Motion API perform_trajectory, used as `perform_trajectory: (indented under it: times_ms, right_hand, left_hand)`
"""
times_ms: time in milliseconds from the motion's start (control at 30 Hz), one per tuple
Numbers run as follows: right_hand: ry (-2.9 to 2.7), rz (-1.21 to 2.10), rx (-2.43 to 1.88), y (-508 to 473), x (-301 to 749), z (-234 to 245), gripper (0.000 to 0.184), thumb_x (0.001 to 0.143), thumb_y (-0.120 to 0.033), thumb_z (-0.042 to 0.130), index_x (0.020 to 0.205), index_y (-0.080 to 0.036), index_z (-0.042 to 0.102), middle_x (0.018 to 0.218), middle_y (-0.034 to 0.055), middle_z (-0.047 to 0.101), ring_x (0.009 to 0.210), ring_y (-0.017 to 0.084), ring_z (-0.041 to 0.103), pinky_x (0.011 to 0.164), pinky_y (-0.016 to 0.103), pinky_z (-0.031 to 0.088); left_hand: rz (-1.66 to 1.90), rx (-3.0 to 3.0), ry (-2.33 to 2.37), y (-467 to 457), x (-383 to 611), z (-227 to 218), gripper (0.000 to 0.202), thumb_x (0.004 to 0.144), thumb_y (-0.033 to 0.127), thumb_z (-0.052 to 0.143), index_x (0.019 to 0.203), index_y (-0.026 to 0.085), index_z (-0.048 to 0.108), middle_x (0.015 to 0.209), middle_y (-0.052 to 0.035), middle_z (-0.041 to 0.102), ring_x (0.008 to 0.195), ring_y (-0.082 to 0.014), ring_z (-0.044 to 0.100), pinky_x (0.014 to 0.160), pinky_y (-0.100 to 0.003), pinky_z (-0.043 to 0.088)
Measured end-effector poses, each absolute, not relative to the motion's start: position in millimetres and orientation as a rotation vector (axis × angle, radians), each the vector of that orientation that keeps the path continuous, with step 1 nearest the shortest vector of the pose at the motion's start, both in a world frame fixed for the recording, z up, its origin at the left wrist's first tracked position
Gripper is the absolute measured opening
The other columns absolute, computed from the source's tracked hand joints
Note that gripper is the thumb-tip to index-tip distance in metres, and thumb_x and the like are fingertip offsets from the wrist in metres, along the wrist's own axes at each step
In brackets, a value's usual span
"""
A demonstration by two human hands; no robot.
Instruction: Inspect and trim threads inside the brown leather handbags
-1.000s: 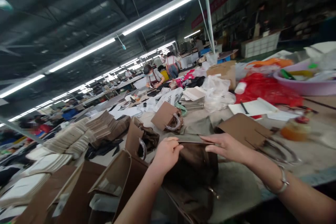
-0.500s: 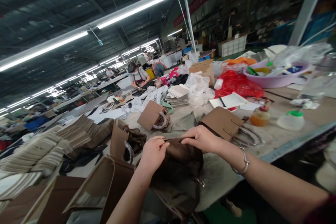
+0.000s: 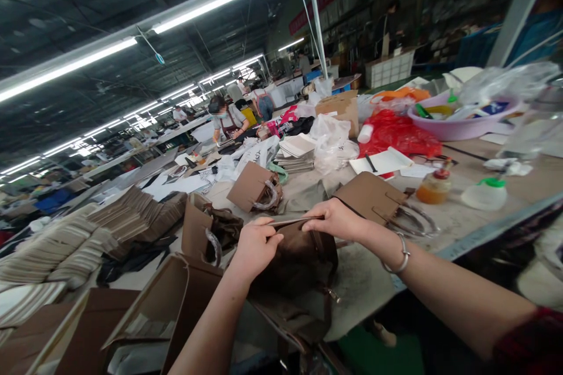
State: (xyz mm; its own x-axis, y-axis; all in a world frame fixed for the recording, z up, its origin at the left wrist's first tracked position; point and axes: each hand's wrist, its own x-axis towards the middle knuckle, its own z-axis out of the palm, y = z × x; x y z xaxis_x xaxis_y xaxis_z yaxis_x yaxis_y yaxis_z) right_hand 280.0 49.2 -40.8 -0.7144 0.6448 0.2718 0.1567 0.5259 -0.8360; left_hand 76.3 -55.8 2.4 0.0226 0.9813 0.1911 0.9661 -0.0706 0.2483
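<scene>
Both hands pinch the top edge of a dark brown handbag [image 3: 294, 258] whose lining faces me. My left hand [image 3: 257, 249] is closed on the left part of that edge, thumb on the near side. Farther right along the same edge, my right hand [image 3: 336, 220] grips it between thumb and fingers; a bracelet circles that wrist. The bag hangs partly over the table's front edge, with a small metal zipper pull [image 3: 333, 295] dangling at its right. Just beyond my right hand lies a brown handbag [image 3: 372, 196] with wrapped handles. Another brown handbag [image 3: 250, 184] rests behind my left hand.
Open brown bag bodies [image 3: 149, 304] and stacked panels [image 3: 136, 217] crowd the left. Bottles, an amber one [image 3: 433, 187] and a green-capped one [image 3: 486, 194], stand at right near a purple basin [image 3: 466, 123]. A co-worker [image 3: 229, 120] works farther along the table.
The bag's top edge now shows as a lighter, straighter strip between my hands. Both hands keep hold of it. The whole view has shifted slightly.
</scene>
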Motion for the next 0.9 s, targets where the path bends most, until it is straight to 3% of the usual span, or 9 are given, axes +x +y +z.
perform_trajectory:
  times_ms: [333,500,567,633,733,800,900]
  right_hand:
    - [-2.153,1.122,-0.719,55,273,-45,0.02,0.073,-0.034,0.069,0.085,-0.02,0.075,0.077,0.0001,0.071,0.07,0.017,0.061,0.065,0.023,0.046]
    - [-2.274,1.047,-0.703,55,277,-45,0.028,0.076,-0.045,0.064,0.089,-0.023,0.075,0.085,0.0013,0.071,0.078,0.022,0.064,0.067,0.027,0.049]
    - [-2.289,1.032,-0.68,64,280,-58,0.03,0.075,-0.051,0.064,0.09,-0.027,0.074,0.091,0.0015,0.071,0.085,0.026,0.064,0.074,0.03,0.052]
    - [-2.281,1.014,-0.613,81,279,-78,0.03,0.072,-0.054,0.065,0.089,-0.032,0.074,0.095,0.0026,0.07,0.088,0.027,0.065,0.073,0.031,0.054]
    - [-2.276,0.959,-0.528,102,274,-103,0.026,0.068,-0.053,0.068,0.089,-0.038,0.073,0.096,0.0018,0.07,0.087,0.024,0.066,0.073,0.025,0.054]
    - [-2.248,0.939,-0.518,102,274,-103,0.025,0.067,-0.053,0.069,0.088,-0.04,0.073,0.094,0.0006,0.07,0.085,0.023,0.066,0.072,0.023,0.054]
    - [-2.253,1.032,-0.589,81,281,-80,0.026,0.073,-0.051,0.066,0.09,-0.034,0.074,0.095,0.003,0.07,0.089,0.025,0.065,0.075,0.027,0.054]
  left_hand:
    - [0.487,2.163,2.162,-49,75,0,0.02,0.078,0.021,0.062,0.059,0.018,0.068,0.095,-0.0066,0.068,0.094,-0.0182,0.062,0.088,-0.03,0.046]
    - [0.513,2.119,2.134,-57,76,1,0.015,0.077,0.026,0.064,0.066,0.018,0.071,0.093,-0.006,0.069,0.091,-0.0178,0.062,0.086,-0.03,0.046]
    - [0.518,2.099,2.099,-60,74,3,0.013,0.076,0.032,0.067,0.074,0.021,0.072,0.096,-0.0038,0.069,0.097,-0.0185,0.061,0.097,-0.035,0.041]
    - [0.518,2.089,2.048,-63,69,3,0.022,0.072,0.041,0.071,0.087,0.025,0.071,0.105,-0.002,0.067,0.107,-0.0205,0.056,0.108,-0.047,0.025]
    - [0.519,2.097,1.986,-66,65,3,0.036,0.068,0.054,0.07,0.094,0.03,0.069,0.115,-0.0004,0.064,0.114,-0.0212,0.052,0.111,-0.054,0.008]
    - [0.545,2.089,1.994,-67,67,2,0.03,0.072,0.055,0.065,0.09,0.031,0.069,0.113,0.0013,0.065,0.113,-0.0195,0.052,0.111,-0.053,0.007]
    - [0.631,2.045,2.05,-67,76,1,0.016,0.08,0.042,0.062,0.08,0.029,0.071,0.101,0.0026,0.069,0.107,-0.0176,0.056,0.11,-0.048,0.015]
